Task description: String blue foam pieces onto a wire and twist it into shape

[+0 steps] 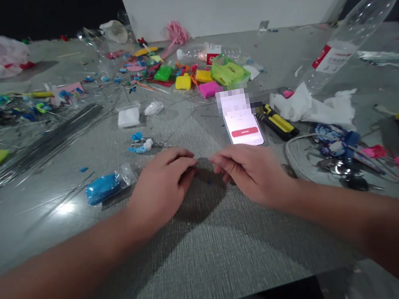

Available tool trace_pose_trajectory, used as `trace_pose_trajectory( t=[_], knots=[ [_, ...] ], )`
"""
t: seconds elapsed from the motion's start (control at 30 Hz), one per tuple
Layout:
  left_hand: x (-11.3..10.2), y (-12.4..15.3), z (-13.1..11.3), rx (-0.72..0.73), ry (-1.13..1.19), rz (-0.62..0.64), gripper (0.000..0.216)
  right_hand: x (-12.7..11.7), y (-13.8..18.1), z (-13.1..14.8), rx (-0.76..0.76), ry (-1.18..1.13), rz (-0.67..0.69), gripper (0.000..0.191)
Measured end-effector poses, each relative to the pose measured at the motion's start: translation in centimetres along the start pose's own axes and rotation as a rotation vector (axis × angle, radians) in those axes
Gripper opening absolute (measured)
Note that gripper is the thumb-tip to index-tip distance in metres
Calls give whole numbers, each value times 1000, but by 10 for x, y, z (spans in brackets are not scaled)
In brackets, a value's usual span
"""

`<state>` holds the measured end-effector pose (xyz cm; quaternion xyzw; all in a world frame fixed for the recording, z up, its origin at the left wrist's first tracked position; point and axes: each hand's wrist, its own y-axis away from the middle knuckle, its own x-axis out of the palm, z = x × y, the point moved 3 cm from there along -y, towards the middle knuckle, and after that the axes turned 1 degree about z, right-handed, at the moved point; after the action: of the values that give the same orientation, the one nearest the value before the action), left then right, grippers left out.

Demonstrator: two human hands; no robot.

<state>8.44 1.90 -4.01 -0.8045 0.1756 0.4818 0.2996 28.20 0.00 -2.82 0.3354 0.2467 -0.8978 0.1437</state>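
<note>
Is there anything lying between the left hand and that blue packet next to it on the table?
Nothing visible does. The blue packet lies right beside the left hand, on its outer side, with at most a strip of bare table between them. The scattered blue bits sit farther back, off that line.

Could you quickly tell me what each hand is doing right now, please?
Left hand: palm down over the grey mat, fingers curled; any hold cannot be told.
Right hand: palm down, fingers curled; any hold cannot be told.
</note>
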Motion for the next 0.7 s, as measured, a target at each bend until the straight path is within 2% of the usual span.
trace_pose_trajectory(
  t=[0.1, 0.23, 0.33, 0.4, 0.47, 0.53, 0.6, 0.7],
  knots=[
    [-5, 1, -5, -10, 33, -59, 20, -1, -1, 1, 21, 36, -6, 12],
    [-11, 6, -9, -142, 105, -91, 23, -1, -2, 1, 9, 74, 26, 27],
    [-13, 8, -13, -220, 169, -55, 24, -3, -3, 3, -60, 79, -32, 12],
    [-13, 7, -16, -307, 341, 18, 24, -5, -2, 5, -93, 71, -60, 7],
    [-9, 7, -20, -442, 643, 132, 25, -5, 0, 9, -151, 22, -69, 12],
    [-5, 9, -27, -555, 914, 232, 25, -6, 2, 14, -241, -45, -77, 9],
    [-1, 10, -32, -607, 1083, 291, 23, -5, 5, 18, -313, -89, -86, 5],
    [1, 13, -35, -609, 1221, 321, 18, -2, 7, 18, -359, -101, -61, 12]
  ],
)
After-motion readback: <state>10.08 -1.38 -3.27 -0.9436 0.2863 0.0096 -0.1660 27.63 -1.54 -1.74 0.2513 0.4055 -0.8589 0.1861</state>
